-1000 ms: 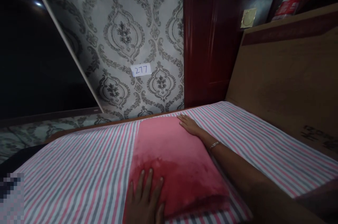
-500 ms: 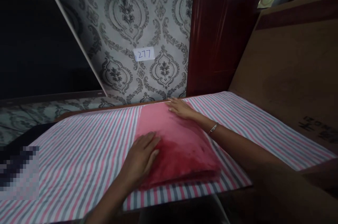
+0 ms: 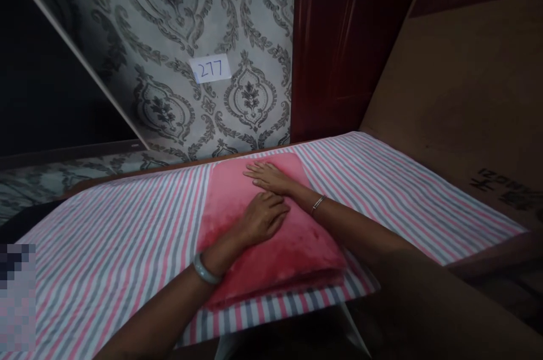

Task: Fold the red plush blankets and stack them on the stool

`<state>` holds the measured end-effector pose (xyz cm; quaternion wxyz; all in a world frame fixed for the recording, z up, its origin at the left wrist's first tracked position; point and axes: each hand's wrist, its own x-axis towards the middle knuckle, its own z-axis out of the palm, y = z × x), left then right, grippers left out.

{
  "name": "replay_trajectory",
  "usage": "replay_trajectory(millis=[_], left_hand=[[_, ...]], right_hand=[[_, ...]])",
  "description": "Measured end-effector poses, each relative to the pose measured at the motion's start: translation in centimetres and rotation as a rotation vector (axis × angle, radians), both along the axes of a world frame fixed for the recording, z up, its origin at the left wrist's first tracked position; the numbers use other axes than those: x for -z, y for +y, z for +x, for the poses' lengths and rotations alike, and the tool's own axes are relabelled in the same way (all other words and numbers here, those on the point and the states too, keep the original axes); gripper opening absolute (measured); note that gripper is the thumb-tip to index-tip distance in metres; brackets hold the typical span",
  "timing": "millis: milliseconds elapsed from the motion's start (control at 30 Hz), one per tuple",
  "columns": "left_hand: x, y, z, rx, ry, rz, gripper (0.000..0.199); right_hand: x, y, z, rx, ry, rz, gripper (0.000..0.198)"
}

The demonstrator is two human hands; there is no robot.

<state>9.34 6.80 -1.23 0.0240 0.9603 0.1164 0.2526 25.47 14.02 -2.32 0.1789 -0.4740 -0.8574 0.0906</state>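
A folded pink plush blanket [image 3: 237,269] lies on a striped cloth [image 3: 139,235], its stacked layers showing along the near edge. My right hand [image 3: 268,177] rests flat on the far part of the blanket, fingers stretched to the left. Just nearer to me, my left hand [image 3: 263,217] lies on the middle of the blanket with its fingers loosely bent and nothing in them. The left fingertips come close to my right hand. A bracelet [image 3: 318,204] is on my right wrist and a pale bangle [image 3: 206,269] on my left.
The striped cloth covers a table that stands against a patterned wall [image 3: 169,38], where a paper label reading 277 [image 3: 211,68] is stuck. A large dark screen [image 3: 55,83] is at the left. On the right, a big cardboard box [image 3: 462,94] rises beside a dark red panel [image 3: 335,49].
My left hand has slid from the blanket's left edge to its middle, its fingers more bent. My right hand has shifted slightly left across the blanket. The view has tilted down a little.
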Motion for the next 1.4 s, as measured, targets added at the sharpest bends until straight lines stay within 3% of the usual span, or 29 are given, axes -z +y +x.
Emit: replay_trajectory(millis=[133,367,500,733,800,900,1000,1067,1100,1200,1300,1400], left_hand=[[0.0,-1.4,0.2,0.072,0.133,-0.04,0.038],[-0.9,-6.1,0.6,0.288,0.443,-0.188,0.073],[-1.0,-7.6,0.4,0.422,0.487,-0.257,0.071],[-0.9,-9.0,0.2,0.467,0.475,-0.281,0.052],[-1.2,-9.9,0.1,0.467,0.462,-0.356,0.045],[-2.6,-10.5,-0.5,0.515,0.43,-0.607,0.045],[-4.6,-8.8,-2.2,0.463,0.289,-0.831,0.047],[-5.8,-6.1,-3.8,0.227,0.092,-0.783,0.045],[-6.1,-4.5,-4.7,0.111,-0.02,-0.685,0.045],[-6.4,-0.1,-7.0,-0.099,-0.106,-0.39,0.045],[-5.7,2.1,-8.0,-0.162,-0.063,-0.225,0.044],[-4.3,2.0,-7.9,-0.136,0.042,-0.182,0.043]], right_hand=[[0.6,0.4,0.2,-0.018,0.043,0.017,0.047],[1.3,0.9,0.4,-0.047,0.069,0.012,0.049],[1.2,0.8,0.4,-0.04,0.057,0.004,0.05],[0.7,0.3,0.1,-0.007,0.015,0.005,0.05],[0.6,0.2,0.0,-0.004,-0.006,0.008,0.05],[0.8,0.0,0.0,0.008,-0.019,-0.002,0.05],[1.0,-0.1,0.1,0.01,-0.018,-0.006,0.05],[0.7,0.2,0.1,0.0,-0.015,-0.029,0.05],[0.3,0.4,0.1,-0.008,-0.005,-0.046,0.05],[-1.5,1.7,-0.3,-0.064,0.083,-0.069,0.049],[-3.0,3.2,-1.3,-0.119,0.139,0.022,0.049],[-2.4,3.6,-2.2,-0.09,0.052,0.06,0.048]])
